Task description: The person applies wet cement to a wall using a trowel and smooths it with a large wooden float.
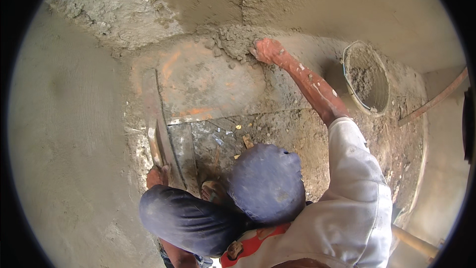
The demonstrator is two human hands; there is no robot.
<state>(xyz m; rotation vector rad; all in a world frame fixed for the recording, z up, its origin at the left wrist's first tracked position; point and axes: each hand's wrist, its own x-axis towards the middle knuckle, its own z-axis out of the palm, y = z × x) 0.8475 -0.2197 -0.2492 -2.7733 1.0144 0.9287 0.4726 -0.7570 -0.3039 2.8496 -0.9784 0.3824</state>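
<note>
The right hand (266,49) lies at 12 o'clock in the view, arm stretched forward from the white sleeve (359,188). Its fingers are pressed together and laid flat against a lump of wet mortar (233,39), which sits where the floor slab meets the rough plastered wall (114,5); the hand is smeared with mortar, so the exact finger position is hard to confirm. The mortar lump is just left of the hand, touching it. The left hand (157,176) is at 7 o'clock, low in the view beside the bent knees in dark blue trousers (267,183). Its fingers are closed around the lower end of a long straight board (156,119), which stands on edge on the floor and runs up toward 11 o'clock. A bucket (367,77) holding mortar stands at 2 o'clock, near the right forearm but apart from it. Beyond the bucket, a thin pipe (434,101) runs diagonally at 3 o'clock. The floor (218,84) between board and bucket is grey with orange stains and scattered grit. One bare foot (214,191) shows between the knees.
</note>
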